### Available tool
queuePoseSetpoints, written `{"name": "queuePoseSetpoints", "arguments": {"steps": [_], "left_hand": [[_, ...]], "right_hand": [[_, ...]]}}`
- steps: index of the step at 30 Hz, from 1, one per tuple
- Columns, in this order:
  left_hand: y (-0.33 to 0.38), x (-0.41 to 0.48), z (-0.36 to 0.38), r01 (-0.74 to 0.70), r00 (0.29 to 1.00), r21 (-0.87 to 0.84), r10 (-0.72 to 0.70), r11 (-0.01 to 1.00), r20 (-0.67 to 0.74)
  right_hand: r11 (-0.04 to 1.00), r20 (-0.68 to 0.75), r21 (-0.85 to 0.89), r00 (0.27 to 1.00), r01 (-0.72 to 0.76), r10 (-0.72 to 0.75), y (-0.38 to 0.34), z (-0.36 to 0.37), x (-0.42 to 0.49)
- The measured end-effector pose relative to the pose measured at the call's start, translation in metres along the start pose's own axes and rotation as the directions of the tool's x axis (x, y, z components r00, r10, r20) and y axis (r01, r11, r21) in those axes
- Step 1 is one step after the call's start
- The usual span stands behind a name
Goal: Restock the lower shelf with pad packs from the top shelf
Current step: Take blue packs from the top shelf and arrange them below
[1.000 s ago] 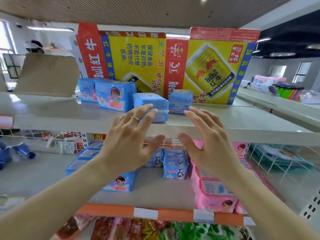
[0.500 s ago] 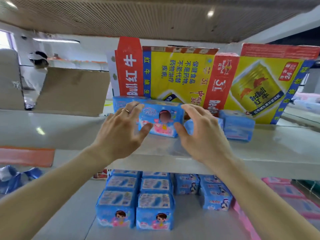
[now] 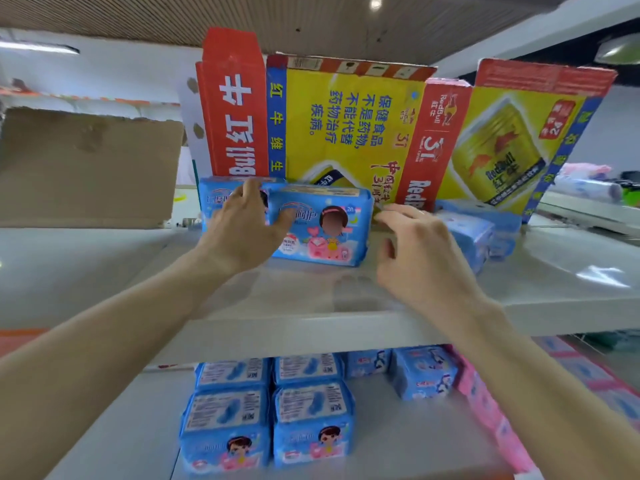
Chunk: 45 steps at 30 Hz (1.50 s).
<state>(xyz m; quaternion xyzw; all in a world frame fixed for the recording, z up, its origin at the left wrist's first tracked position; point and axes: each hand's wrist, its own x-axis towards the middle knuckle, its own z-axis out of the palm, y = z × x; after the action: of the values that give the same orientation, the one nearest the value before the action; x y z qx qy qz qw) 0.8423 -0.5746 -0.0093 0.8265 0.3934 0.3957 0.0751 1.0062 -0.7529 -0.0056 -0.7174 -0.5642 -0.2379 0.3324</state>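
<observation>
A blue pad pack [image 3: 325, 233] with a cartoon girl stands on the top shelf [image 3: 311, 330], and a second blue pack [image 3: 213, 206] sits behind it on the left. My left hand [image 3: 242, 233] rests against the front pack's left end, fingers up at its top edge and thumb spread across its face. Spread and relaxed, my right hand [image 3: 415, 254] hovers just off the pack's right end, holding nothing. More blue packs [image 3: 474, 230] lie further right. On the lower shelf [image 3: 398, 441], blue packs [image 3: 311, 420] stand in rows.
Flattened red and yellow drink cartons [image 3: 346, 126] stand as a wall right behind the top packs. A brown cardboard sheet [image 3: 86, 168] leans at the left. Pink packs [image 3: 485, 403] line the lower shelf's right side. Another shelf unit shows at the far right.
Both hands have reached further in over the top shelf and spread to either end of the front blue pack. The view has tilted up and come closer.
</observation>
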Motion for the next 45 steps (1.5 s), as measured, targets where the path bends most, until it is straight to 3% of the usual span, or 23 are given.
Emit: {"name": "queuePoseSetpoints", "arguments": {"steps": [2,4,6,8,11,14,18,23,27,32,36,38,40,42,45], "left_hand": [[-0.005,0.004,0.003,-0.019,0.998,0.028,0.017,0.999,0.056],[-0.008,0.004,0.004,-0.029,0.991,0.024,0.025,0.999,0.132],[-0.010,0.002,0.004,-0.037,0.981,-0.030,0.042,0.999,0.191],[-0.010,-0.001,0.000,-0.054,0.978,-0.086,0.070,0.995,0.199],[-0.003,-0.009,-0.012,-0.092,0.986,-0.216,0.119,0.972,0.116],[0.011,-0.020,-0.027,-0.208,0.977,-0.282,0.189,0.936,-0.093],[0.046,-0.052,-0.048,-0.237,0.949,-0.470,0.100,0.850,-0.298],[0.097,-0.112,-0.048,-0.352,0.911,-0.571,0.133,0.742,-0.389],[0.133,-0.157,-0.028,-0.377,0.908,-0.609,0.147,0.698,-0.393],[0.176,-0.207,0.000,-0.191,0.966,-0.693,0.008,0.695,-0.258],[0.205,-0.254,0.029,-0.051,0.985,-0.713,-0.082,0.700,-0.150],[0.213,-0.277,0.049,0.119,0.983,-0.710,-0.182,0.694,-0.013],[0.218,-0.296,0.070,0.346,0.932,-0.703,-0.315,0.622,0.180],[0.222,-0.312,0.087,0.545,0.832,-0.645,-0.440,0.536,0.337],[0.225,-0.329,0.106,0.700,0.706,-0.541,-0.569,0.466,0.421]], "right_hand": [[0.983,0.030,0.113,0.989,-0.146,0.143,-0.004,0.013,0.009],[0.926,0.217,0.132,0.922,-0.354,0.321,-0.004,0.023,0.019],[0.893,0.355,0.196,0.878,-0.405,0.320,-0.002,0.032,0.023],[0.876,0.368,0.273,0.885,-0.397,0.286,0.001,0.036,0.022],[0.841,0.295,0.409,0.924,-0.354,0.245,0.004,0.032,0.016],[0.791,0.155,0.568,0.974,-0.226,0.167,0.002,0.021,0.004],[0.687,-0.040,0.726,0.997,-0.018,0.069,0.004,-0.010,-0.017],[0.599,-0.148,0.796,0.987,0.084,0.059,0.033,-0.048,-0.056],[0.624,-0.227,0.769,0.972,0.140,0.061,0.070,-0.073,-0.099],[0.550,-0.231,0.824,0.967,0.134,0.112,0.120,-0.098,-0.163],[0.405,-0.118,0.913,0.981,0.046,0.154,0.155,-0.104,-0.216],[0.415,-0.031,0.909,0.984,-0.047,0.178,0.169,-0.107,-0.241],[0.425,0.096,0.888,0.974,-0.176,0.203,0.181,-0.108,-0.261],[0.397,0.259,0.852,0.934,-0.341,0.248,0.191,-0.108,-0.277],[0.375,0.427,0.765,0.849,-0.523,0.311,0.203,-0.106,-0.291]]}}
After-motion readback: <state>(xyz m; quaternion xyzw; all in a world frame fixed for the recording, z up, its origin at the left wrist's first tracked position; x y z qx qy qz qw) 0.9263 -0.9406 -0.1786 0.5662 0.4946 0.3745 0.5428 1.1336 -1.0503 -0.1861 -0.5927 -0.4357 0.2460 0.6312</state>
